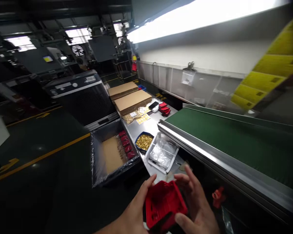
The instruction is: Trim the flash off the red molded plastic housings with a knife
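Red moulded housing (pixel 164 203) sits low in the view, gripped between the left hand (pixel 134 211) and right hand (pixel 195 201), near the steel table edge (pixel 146 126). Its open, recessed face points up toward the camera, apparently with the long axis running near-to-far. No legible writing appears on it.

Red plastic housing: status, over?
Left hand and right hand both gripping red plastic housing. Held above steel bench. Nothing blocking.

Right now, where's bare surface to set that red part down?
Both hands, left hand and right hand, grip the red housing. Free: the green conveyor belt, fully bare. The steel bench is crowded: clear tray, blue dish of gold parts, cardboard sheets; only a small gap between the dish and the gold-part bags.
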Action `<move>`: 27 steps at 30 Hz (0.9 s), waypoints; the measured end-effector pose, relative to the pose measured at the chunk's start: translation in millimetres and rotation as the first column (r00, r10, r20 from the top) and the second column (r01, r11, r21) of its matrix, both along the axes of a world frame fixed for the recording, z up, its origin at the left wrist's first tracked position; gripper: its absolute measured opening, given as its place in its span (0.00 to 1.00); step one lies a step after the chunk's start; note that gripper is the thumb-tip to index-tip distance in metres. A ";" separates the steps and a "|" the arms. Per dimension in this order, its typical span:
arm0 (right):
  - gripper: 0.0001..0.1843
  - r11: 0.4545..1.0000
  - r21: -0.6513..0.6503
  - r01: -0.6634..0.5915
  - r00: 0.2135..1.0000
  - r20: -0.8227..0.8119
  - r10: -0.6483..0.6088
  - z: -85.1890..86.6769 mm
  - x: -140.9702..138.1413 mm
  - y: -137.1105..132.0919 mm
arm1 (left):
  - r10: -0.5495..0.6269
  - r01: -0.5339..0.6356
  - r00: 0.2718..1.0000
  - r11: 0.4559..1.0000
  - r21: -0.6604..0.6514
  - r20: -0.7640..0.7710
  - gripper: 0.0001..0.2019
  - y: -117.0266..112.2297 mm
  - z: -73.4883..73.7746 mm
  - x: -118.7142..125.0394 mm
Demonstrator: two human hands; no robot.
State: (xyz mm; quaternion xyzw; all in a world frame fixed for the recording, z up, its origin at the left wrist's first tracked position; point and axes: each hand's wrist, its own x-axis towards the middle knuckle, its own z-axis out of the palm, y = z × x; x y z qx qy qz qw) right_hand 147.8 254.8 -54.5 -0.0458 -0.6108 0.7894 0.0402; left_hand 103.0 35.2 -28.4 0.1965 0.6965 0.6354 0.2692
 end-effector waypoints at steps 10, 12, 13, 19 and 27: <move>0.39 0.993 -0.115 0.006 0.962 0.271 0.026 -40.6 -28.6 -31.8 | 0.126 -0.167 0.860 0.985 0.040 0.494 0.46 25.8 -51.8 -18.0; 0.33 0.921 -0.281 0.271 0.908 0.391 -0.148 -74.7 -16.2 -21.5 | 0.214 -0.267 0.827 0.963 0.027 0.520 0.50 28.2 -51.3 -24.0; 0.31 0.833 -0.341 0.435 0.833 0.503 -0.230 -93.2 -7.2 -13.1 | 0.264 -0.308 0.826 0.951 0.006 0.498 0.51 29.7 -50.4 -28.1; 0.18 0.348 -0.326 0.879 0.464 0.749 -0.473 -151.3 26.7 67.7 | 0.341 -0.345 0.862 0.937 -0.060 0.376 0.47 47.5 -47.8 -50.7; 0.22 0.414 -0.364 0.834 0.538 0.703 -0.465 -162.1 -21.6 123.5 | 0.414 -0.449 0.808 0.894 -0.018 0.419 0.46 84.6 -40.2 -43.4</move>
